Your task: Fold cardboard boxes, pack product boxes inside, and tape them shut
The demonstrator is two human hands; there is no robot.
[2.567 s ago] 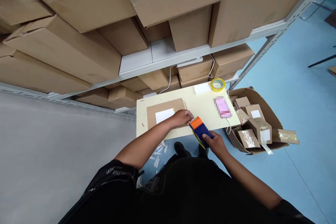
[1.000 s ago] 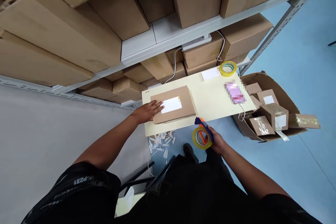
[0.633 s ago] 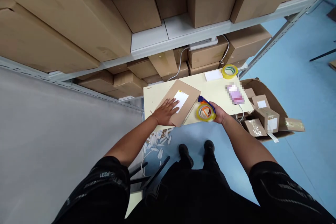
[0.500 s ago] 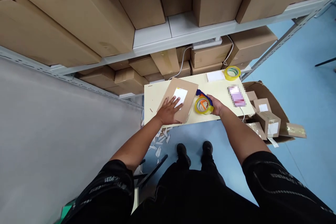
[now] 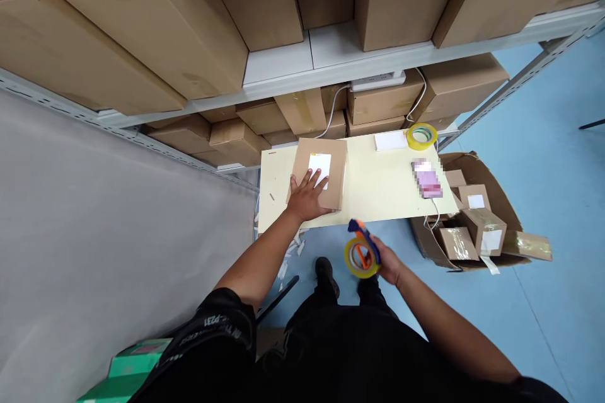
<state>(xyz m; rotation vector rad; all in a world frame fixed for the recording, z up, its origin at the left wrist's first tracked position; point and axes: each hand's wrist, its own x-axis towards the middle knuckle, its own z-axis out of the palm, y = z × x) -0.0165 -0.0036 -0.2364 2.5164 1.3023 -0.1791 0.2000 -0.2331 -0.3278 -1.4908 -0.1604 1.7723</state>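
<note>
Left hand (image 5: 306, 196) flat on parcel (image 5: 317, 173) on table (image 5: 373, 192); right hand (image 5: 386, 261) gripping tape dispenser (image 5: 360, 253) off the table edge.

parcel (image 5: 331, 176): matt brown cardboard, white paper label | table (image 5: 378, 192): smooth pale wood-look board, matt | tape dispenser (image 5: 362, 252): glossy blue and orange plastic, shiny yellowish tape | tape roll (image 5: 422, 136): glossy clear film | shelf rack (image 5: 331, 60): painted grey metal | floor (image 5: 543, 201): smooth blue | sleeves (image 5: 212, 340): black cloth
</note>
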